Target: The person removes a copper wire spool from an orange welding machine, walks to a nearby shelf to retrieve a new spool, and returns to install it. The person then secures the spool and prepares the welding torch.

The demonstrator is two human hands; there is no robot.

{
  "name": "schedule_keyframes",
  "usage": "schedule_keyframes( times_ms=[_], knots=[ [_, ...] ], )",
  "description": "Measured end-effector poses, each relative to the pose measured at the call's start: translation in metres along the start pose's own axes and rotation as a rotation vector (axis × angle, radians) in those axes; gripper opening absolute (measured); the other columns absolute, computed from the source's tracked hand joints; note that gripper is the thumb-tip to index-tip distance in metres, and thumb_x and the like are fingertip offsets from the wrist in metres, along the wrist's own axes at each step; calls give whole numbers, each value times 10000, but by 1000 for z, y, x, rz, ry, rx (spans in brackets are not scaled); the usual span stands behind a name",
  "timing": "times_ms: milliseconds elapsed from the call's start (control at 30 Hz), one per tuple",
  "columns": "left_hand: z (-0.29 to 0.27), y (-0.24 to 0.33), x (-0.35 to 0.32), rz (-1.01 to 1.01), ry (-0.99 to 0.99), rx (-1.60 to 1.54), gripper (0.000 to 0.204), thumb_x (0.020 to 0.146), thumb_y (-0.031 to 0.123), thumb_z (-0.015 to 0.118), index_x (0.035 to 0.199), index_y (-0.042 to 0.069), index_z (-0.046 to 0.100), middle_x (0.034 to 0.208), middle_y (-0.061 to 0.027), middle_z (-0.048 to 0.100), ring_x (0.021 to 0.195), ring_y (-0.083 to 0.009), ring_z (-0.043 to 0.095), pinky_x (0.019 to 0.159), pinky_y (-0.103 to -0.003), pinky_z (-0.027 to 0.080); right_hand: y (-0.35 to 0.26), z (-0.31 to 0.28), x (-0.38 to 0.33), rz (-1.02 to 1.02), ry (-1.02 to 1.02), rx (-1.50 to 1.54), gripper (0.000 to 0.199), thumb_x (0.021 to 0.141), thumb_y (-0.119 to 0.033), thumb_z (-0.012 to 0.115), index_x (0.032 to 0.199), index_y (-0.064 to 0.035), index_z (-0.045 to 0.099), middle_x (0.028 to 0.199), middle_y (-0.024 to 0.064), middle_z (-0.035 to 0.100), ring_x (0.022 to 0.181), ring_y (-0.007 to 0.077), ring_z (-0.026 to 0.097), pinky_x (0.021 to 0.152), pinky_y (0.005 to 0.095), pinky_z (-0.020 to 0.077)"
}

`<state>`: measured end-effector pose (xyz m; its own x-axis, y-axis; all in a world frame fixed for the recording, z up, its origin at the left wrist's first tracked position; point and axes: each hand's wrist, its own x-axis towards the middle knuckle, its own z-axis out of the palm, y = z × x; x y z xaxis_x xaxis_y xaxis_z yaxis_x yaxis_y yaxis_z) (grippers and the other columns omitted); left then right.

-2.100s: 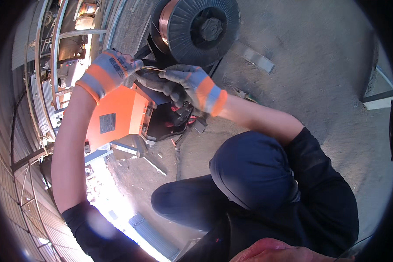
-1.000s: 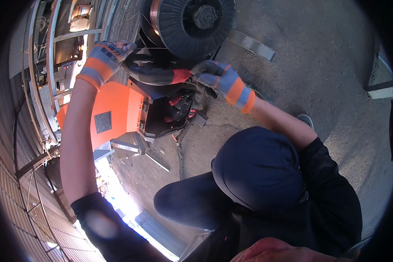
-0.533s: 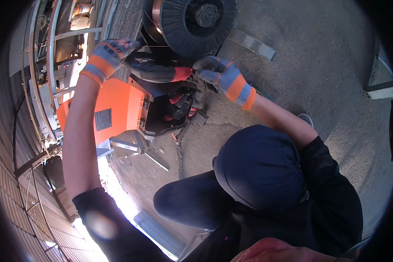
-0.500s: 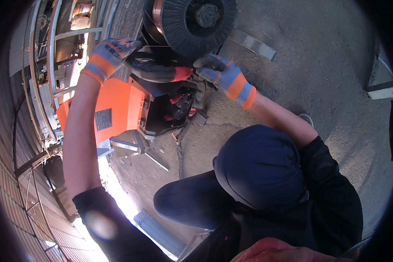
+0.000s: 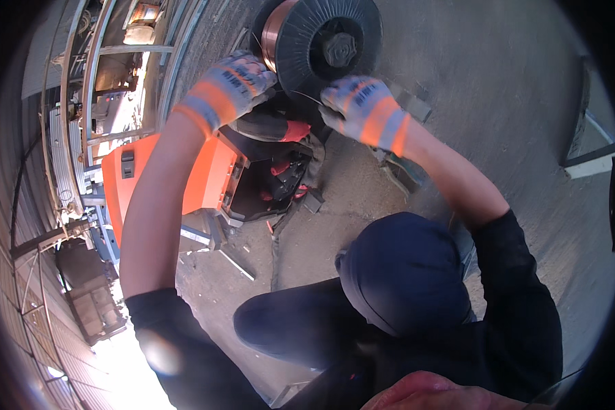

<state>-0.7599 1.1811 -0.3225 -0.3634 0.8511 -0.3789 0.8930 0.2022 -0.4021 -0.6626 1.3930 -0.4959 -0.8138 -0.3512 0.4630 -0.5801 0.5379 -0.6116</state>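
My left hand [image 5: 234, 87], in a grey and orange glove, is closed at the near left edge of a wire spool [image 5: 345, 41]. The spool has black flanges and is wound with copper-coloured wire [image 5: 272, 31]. Just below the spool's near edge, my gloved right hand [image 5: 365, 109] pinches a thin wire. A short stretch of it shows between the hands, and the left fingers appear to grip it too. Under the left hand stands an orange machine [image 5: 201, 181] with an open dark compartment [image 5: 260, 181] holding black and red parts. A dark padded thing with a red end [image 5: 297, 130] lies above the compartment.
Metal racks [image 5: 126, 49] with various items line the far left. A pale metal bar [image 5: 238, 265] lies on the floor below the machine. Another pale block [image 5: 410, 106] lies beyond my right hand. My bent knees in dark trousers [image 5: 406, 273] fill the near middle.
My left hand has moved right, close to the spool. My right hand has shifted slightly right and its fingers have closed. The wire now shows between my two hands.
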Motion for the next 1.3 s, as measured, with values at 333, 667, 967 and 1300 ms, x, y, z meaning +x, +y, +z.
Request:
schedule_keyframes(
  times_ms=[333,667,967,1300],
  knots=[
    [-8,93,-1,-512,611,-371,430,887,133,689,1305,48,634,1296,-186,638,1170,-375,627,1017,-443,500,-20,-97,18,462,-494,1308,231,931,-224,710,1066,-36,723,754,-17,631,585,47,545,465,224,398],
    [53,160,81,-1340,1227,-1007,516,959,268,659,1397,15,554,1350,-272,583,1194,-412,605,1039,-462,467,-27,-167,249,-521,-836,101,149,893,-141,702,981,-23,675,825,71,653,648,222,619,595,336,519],
    [37,114,93,-1626,1340,-986,408,989,387,678,1103,-5,702,967,-216,715,919,-395,692,824,-451,532,-127,-110,322,-812,-1139,-1322,171,850,-145,712,996,-74,766,1004,136,753,909,305,714,767,423,582],
    [57,92,92,-1454,1397,-1394,428,972,410,665,908,-10,719,856,-213,717,826,-398,681,758,-470,515,-155,-56,338,-809,-843,-1155,199,893,-239,691,1047,-145,775,1060,104,759,946,260,717,831,396,574]
  ],
)
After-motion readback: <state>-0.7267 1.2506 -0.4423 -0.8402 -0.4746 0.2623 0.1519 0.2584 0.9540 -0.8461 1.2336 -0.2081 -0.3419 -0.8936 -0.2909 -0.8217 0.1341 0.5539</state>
